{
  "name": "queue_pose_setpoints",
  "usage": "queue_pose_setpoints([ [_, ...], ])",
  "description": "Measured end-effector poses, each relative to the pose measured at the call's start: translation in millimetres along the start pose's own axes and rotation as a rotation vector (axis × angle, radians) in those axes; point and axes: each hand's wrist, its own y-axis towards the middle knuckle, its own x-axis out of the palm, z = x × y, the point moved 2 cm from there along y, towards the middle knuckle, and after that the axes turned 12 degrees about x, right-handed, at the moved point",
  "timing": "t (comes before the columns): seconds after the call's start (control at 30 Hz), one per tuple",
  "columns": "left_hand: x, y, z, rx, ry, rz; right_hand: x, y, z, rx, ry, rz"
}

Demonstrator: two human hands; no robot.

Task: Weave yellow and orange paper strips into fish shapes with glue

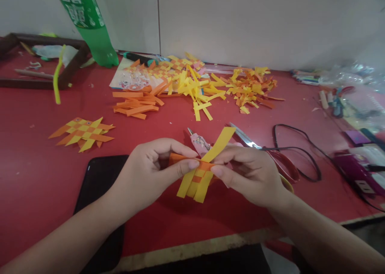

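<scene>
Both my hands pinch a small woven piece of yellow and orange paper strips (198, 174) above the red table (42, 178). My left hand (153, 170) grips its left side, thumb and forefinger closed on the orange strips. My right hand (249, 174) holds the right side, fingers closed, with one long yellow strip (221, 142) sticking up and right. A finished woven paper fish (82, 133) lies to the left.
Loose orange strips (135, 103) and a yellow and orange heap (210, 85) lie further back. Scissors (264, 150) and a black cable (297, 150) sit right of my hands. A black phone (96, 186) lies under my left forearm. A green bottle (90, 21) stands at the back left.
</scene>
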Motion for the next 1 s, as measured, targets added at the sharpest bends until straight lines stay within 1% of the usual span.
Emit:
queue_pose_setpoints([
  [0.13, 0.7, 0, 0, -0.016, -0.034, -0.057, 0, -1, 2, 0.025, 0.011, 0.012],
  [0.2, 0.6, 0, 1, -0.025, -0.018, -0.078, 0, -1, 2, 0.031, -0.037, 0.008],
  [0.27, 0.1, 1, 2, -0.043, 0.016, -0.066, 0, -1, 1, 0.022, -0.117, 0.022],
  [0.33, -0.5, 2, 3, -0.068, 0.044, -0.026, 0, -1, 0, -0.023, -0.222, 0.067],
  [0.43, -0.9, 2, 4, -0.091, 0.068, 0.034, 0, 1, -2, -0.151, -0.348, 0.164],
  [0.53, -0.1, 2, 3, -0.107, 0.097, 0.014, 2, 2, -2, -0.265, -0.371, 0.201],
  [0.63, 0.5, 1, 2, -0.086, 0.120, -0.036, 5, 2, -2, -0.307, -0.373, 0.171],
  [0.77, 0.2, 0, 3, -0.021, 0.090, -0.056, 6, 2, -4, -0.371, -0.418, 0.114],
  [0.83, -0.3, 0, 3, -0.013, 0.105, -0.041, 5, 1, -4, -0.405, -0.418, 0.068],
  [0.9, -0.8, 1, 3, -0.012, 0.138, -0.009, 1, -1, -2, -0.410, -0.360, 0.018],
  [0.97, -1.4, 2, 2, -0.017, 0.155, 0.039, -3, -3, 4, -0.383, -0.268, 0.014],
  [1.0, -1.8, 2, 2, -0.023, 0.139, 0.067, -5, -4, 7, -0.368, -0.227, 0.037],
])
